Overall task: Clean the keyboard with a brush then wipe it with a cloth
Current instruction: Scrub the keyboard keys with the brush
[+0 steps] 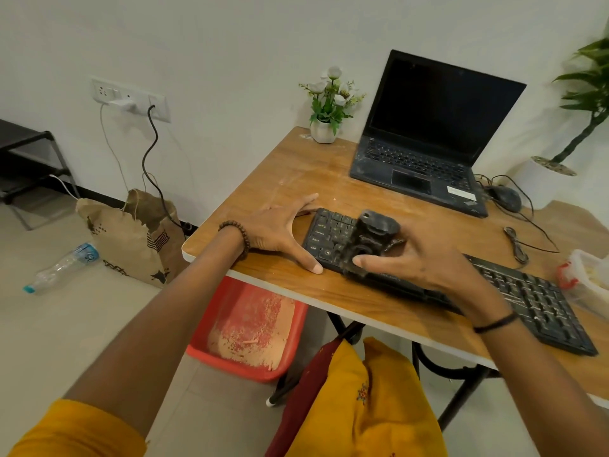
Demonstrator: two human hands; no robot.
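Two hands: left hand (280,230) open flat against keyboard (527,291), right hand (418,262) around brush (372,232).

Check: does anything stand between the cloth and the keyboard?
Nothing visible does. The right hand holds the dark cloth directly on the left keys of the keyboard; the left hand rests on the table beside its left end.

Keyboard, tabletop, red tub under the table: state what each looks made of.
Keyboard: likely matte black plastic, with moulded keys dusted pale. Tabletop: wood-grain surface, probably laminate with a pale edge band; semi-gloss, scuffed. Red tub: apparently plastic, uniform colour, smooth moulded rim, pale powder inside.
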